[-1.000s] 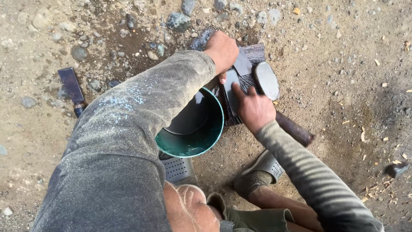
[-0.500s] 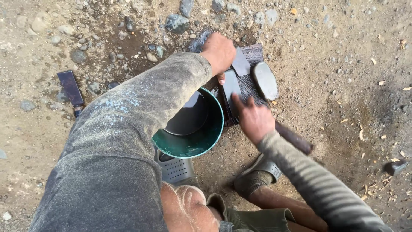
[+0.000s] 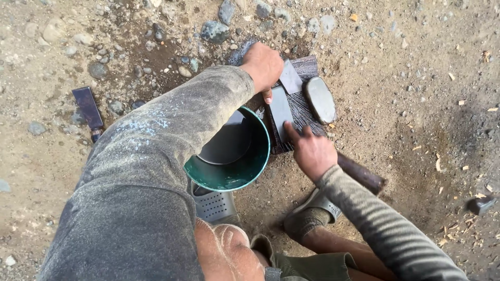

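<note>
Blade lies flat on the dark board: left hand clenched over its far end, right hand fingertips pressing its near end.

right hand has slid back along the flat blade — toward the body.
</note>
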